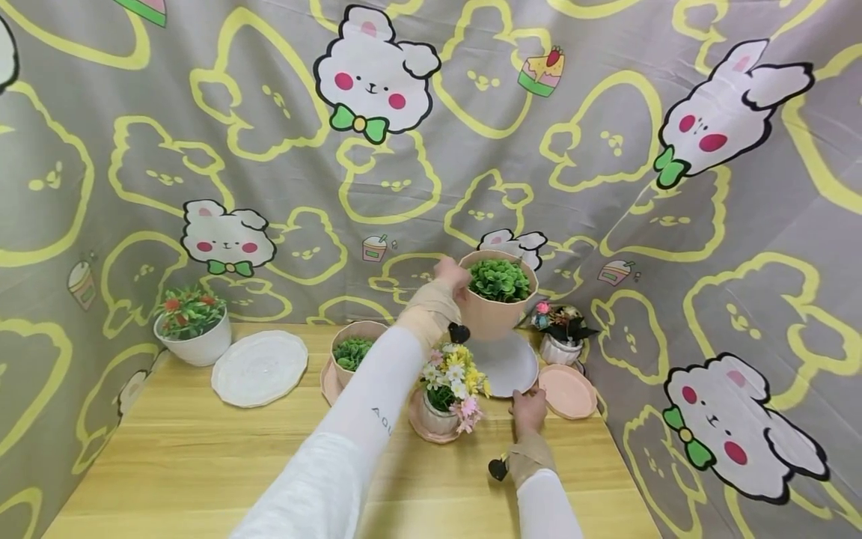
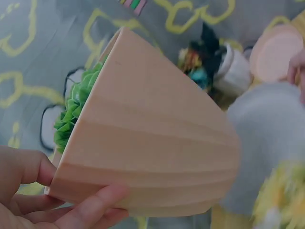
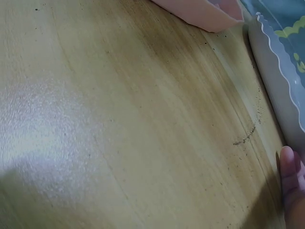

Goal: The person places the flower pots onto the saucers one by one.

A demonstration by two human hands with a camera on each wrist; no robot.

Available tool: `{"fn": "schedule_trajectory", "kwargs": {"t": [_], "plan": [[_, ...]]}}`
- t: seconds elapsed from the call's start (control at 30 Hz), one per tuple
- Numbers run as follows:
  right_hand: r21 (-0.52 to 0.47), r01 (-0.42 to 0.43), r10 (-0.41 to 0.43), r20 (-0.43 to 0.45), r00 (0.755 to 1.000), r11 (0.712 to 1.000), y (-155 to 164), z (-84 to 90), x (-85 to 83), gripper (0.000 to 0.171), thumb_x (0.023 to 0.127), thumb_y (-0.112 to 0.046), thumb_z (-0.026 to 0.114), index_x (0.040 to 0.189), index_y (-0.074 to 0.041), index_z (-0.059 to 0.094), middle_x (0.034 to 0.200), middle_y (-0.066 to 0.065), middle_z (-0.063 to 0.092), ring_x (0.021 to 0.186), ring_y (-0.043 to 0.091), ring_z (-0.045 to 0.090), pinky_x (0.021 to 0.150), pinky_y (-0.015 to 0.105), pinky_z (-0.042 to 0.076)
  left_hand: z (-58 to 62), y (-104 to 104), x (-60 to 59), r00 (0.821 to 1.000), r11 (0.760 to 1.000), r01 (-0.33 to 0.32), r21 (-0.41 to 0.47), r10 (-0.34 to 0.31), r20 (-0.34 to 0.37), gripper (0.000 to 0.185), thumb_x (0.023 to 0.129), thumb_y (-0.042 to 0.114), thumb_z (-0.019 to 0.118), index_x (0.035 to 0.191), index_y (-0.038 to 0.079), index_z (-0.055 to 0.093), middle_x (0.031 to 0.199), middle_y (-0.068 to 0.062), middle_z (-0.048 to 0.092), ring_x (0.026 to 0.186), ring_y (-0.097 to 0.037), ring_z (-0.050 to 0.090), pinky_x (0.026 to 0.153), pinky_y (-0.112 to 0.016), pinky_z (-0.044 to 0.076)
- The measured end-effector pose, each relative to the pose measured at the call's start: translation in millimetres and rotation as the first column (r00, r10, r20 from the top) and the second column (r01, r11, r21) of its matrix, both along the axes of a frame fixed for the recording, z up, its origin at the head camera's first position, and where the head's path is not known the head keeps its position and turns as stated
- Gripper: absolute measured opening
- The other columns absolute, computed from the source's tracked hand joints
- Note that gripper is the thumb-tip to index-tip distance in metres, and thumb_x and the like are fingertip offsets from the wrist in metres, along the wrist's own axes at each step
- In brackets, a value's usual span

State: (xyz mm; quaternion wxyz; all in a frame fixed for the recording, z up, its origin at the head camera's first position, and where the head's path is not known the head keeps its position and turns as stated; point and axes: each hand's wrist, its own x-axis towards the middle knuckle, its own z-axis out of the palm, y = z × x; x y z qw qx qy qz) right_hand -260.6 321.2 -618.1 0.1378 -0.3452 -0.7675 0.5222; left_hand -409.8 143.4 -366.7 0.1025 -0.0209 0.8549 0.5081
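My left hand (image 1: 450,275) grips the rim of a pink ribbed pot (image 1: 494,318) filled with a green plant (image 1: 500,279), holding it tilted in the air above a white scalloped plate (image 1: 512,370). In the left wrist view my thumb and fingers (image 2: 47,195) pinch the rim of the pink pot (image 2: 157,143), with the white plate (image 2: 271,133) blurred below. My right hand (image 1: 528,408) rests at the plate's near edge. The right wrist view shows one fingertip (image 3: 290,176) on the table beside the plate rim (image 3: 281,90).
On the wooden table (image 1: 202,464) stand a pastel flower pot (image 1: 451,393), a second pink pot (image 1: 353,352), an empty white plate (image 1: 259,367), a white pot with red flowers (image 1: 193,326), a pink saucer (image 1: 567,391) and a small dark-leaved pot (image 1: 560,337). Patterned cloth walls enclose it.
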Motion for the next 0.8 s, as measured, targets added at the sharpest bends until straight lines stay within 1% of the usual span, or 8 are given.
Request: {"fn": "schedule_trajectory", "kwargs": {"t": [0.07, 0.13, 0.23, 0.33, 0.47, 0.57, 0.67, 0.8], "plan": [[0.004, -0.004, 0.004, -0.002, 1.0, 1.0, -0.1, -0.7, 0.2, 0.043, 0.094, -0.015, 0.057, 0.13, 0.005, 0.043, 0.115, 0.031, 0.058, 0.051, 0.008, 0.058, 0.055, 0.022, 0.046, -1.7, 11.5, 5.5, 1.0, 1.0, 0.003, 0.009, -0.003, 0.0, 0.044, 0.088, 0.004, 0.058, 0.13, -0.006, 0.053, 0.141, -0.03, 0.045, 0.089, -0.035, 0.071, 0.053, -0.033, 0.059], [0.003, -0.004, 0.004, -0.01, 1.0, 1.0, -0.1, -1.3, 0.4, 0.043, 0.094, -0.014, 0.057, 0.13, 0.005, 0.043, 0.115, 0.031, 0.058, 0.05, 0.007, 0.057, 0.054, 0.021, 0.046, -4.8, 21.6, 11.3, 1.0, 1.0, 0.013, 0.0, -0.013, -0.003, 0.045, 0.088, 0.004, 0.058, 0.132, -0.006, 0.053, 0.143, -0.029, 0.045, 0.113, -0.035, 0.063, 0.062, -0.035, 0.061], [0.0, -0.001, 0.001, -0.033, 0.999, 1.0, 0.2, -1.5, 1.1, 0.042, 0.093, -0.013, 0.058, 0.128, 0.006, 0.044, 0.113, 0.031, 0.059, 0.049, 0.006, 0.056, 0.052, 0.02, 0.046, -12.6, 34.9, 17.9, 0.999, 0.998, 0.021, -0.067, -0.022, -0.028, 0.043, 0.089, 0.006, 0.059, 0.131, -0.004, 0.055, 0.14, -0.023, 0.052, 0.127, -0.032, 0.052, 0.085, -0.035, 0.058], [0.001, 0.003, -0.003, -0.039, 0.999, 1.0, -0.4, 0.0, 2.4, 0.042, 0.093, -0.013, 0.058, 0.128, 0.006, 0.045, 0.109, 0.029, 0.06, 0.049, 0.007, 0.057, 0.051, 0.019, 0.045, -23.3, 46.0, 23.5, 0.999, 0.991, 0.001, -0.137, -0.006, -0.038, 0.038, 0.088, 0.01, 0.06, 0.124, -0.003, 0.06, 0.13, -0.019, 0.061, 0.122, -0.028, 0.057, 0.097, -0.031, 0.052], [-0.006, 0.004, -0.004, -0.028, 1.0, 1.0, -2.5, 2.2, 2.7, 0.042, 0.093, -0.013, 0.058, 0.129, 0.005, 0.045, 0.105, 0.026, 0.06, 0.05, 0.008, 0.058, 0.051, 0.019, 0.045, -39.5, 57.4, 35.7, 0.993, 0.992, -0.109, -0.066, 0.111, 0.032, 0.035, 0.088, 0.01, 0.063, 0.121, -0.001, 0.062, 0.124, -0.019, 0.064, 0.109, -0.028, 0.062, 0.083, -0.032, 0.054], [-0.013, 0.007, -0.008, -0.033, 0.999, 1.0, -2.2, 0.9, 2.1, 0.042, 0.093, -0.013, 0.06, 0.128, 0.005, 0.045, 0.102, 0.025, 0.061, 0.05, 0.009, 0.058, 0.05, 0.02, 0.046, -52.4, 64.9, 43.0, 0.979, 0.984, -0.18, 0.006, 0.178, 0.099, 0.034, 0.09, 0.009, 0.063, 0.122, 0.0, 0.062, 0.125, -0.019, 0.063, 0.104, -0.028, 0.063, 0.071, -0.033, 0.047], [-0.018, 0.01, -0.011, -0.046, 0.999, 1.0, -1.3, -2.0, 1.8, 0.041, 0.092, -0.012, 0.061, 0.127, 0.004, 0.046, 0.097, 0.023, 0.062, 0.05, 0.008, 0.057, 0.05, 0.02, 0.047, -63.8, 70.2, 44.2, 0.969, 0.978, -0.208, 0.034, 0.201, 0.142, 0.036, 0.09, 0.007, 0.062, 0.125, 0.001, 0.06, 0.127, -0.02, 0.061, 0.105, -0.029, 0.062, 0.071, -0.034, 0.046], [-0.02, 0.01, -0.011, -0.065, 0.998, 1.0, 0.1, -4.6, 0.5, 0.04, 0.092, -0.01, 0.062, 0.125, 0.005, 0.046, 0.091, 0.018, 0.061, 0.049, 0.008, 0.056, 0.05, 0.02, 0.048, -74.6, 74.4, 42.1, 0.961, 0.972, -0.236, 0.02, 0.23, 0.155, 0.038, 0.09, 0.009, 0.064, 0.127, 0.001, 0.059, 0.126, -0.02, 0.061, 0.109, -0.031, 0.062, 0.08, -0.038, 0.054]]}}
